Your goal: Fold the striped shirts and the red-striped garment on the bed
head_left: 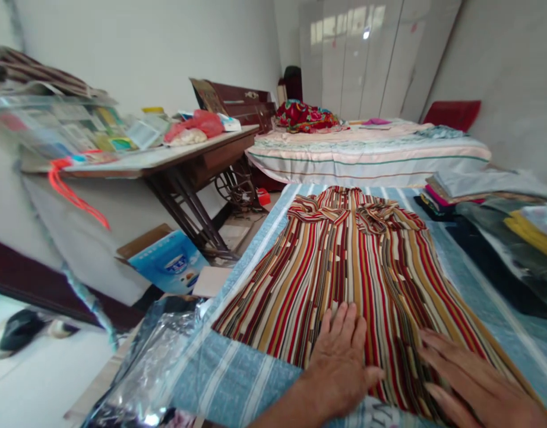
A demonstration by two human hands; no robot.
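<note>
So, a red, ochre and cream striped fabric garment [344,255] is laid out flat on a pale blue striped cloth [237,371]. It's spread lengthwise away from the camera, with its gathered, knotted-looking end at the far side. The left hand [340,356] is pressed palm-down on the near edge of the garment, fingers straight and close together, and nothing is gripped. The right hand [471,380] is laid flat just beside it on the same near edge, fingers stretched out and slightly spread, and nothing is held there either. The two hands are near each other but not touching.

A crinkly clear plastic bag [152,356] is seen at the near left corner of the blue cloth. Further left, a dark wooden treadle sewing table [202,157] is cluttered with packets and bags, and a blue printed cardboard box [170,261] is parked on the floor below it. A bed with a pastel striped sheet [366,154] is seen behind the garment. To the right, a stack of folded fabrics [478,190] is piled up.
</note>
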